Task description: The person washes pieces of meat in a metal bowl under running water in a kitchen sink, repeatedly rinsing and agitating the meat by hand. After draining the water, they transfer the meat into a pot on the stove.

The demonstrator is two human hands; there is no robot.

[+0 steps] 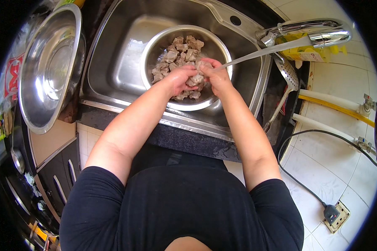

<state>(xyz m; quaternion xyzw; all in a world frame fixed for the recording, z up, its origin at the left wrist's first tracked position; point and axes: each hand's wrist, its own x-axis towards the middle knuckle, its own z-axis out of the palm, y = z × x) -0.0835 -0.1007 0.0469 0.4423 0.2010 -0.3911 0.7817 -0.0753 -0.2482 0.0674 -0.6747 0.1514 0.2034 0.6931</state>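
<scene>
Brownish-grey chunks of meat (pixel 173 56) lie heaped in a round steel basin (pixel 145 67), which stands inside the sink (pixel 118 71). Over the basin's right side, my left hand (pixel 181 79) curls its fingers around a few pieces of meat (pixel 196 80). My right hand (pixel 220 80) closes on the same pieces from the other side, its fingertips partly hidden. A stream of water (pixel 268 51) runs from the chrome faucet (pixel 329 34) at the right and falls onto my right hand and the meat.
A large steel bowl (pixel 50 69) leans at the left of the sink. To the right, a slotted skimmer (pixel 287 73) rests beside the sink's rim, near a yellow package (pixel 303 49). A black cable runs down the tiled wall to a plug (pixel 331 213) at a socket.
</scene>
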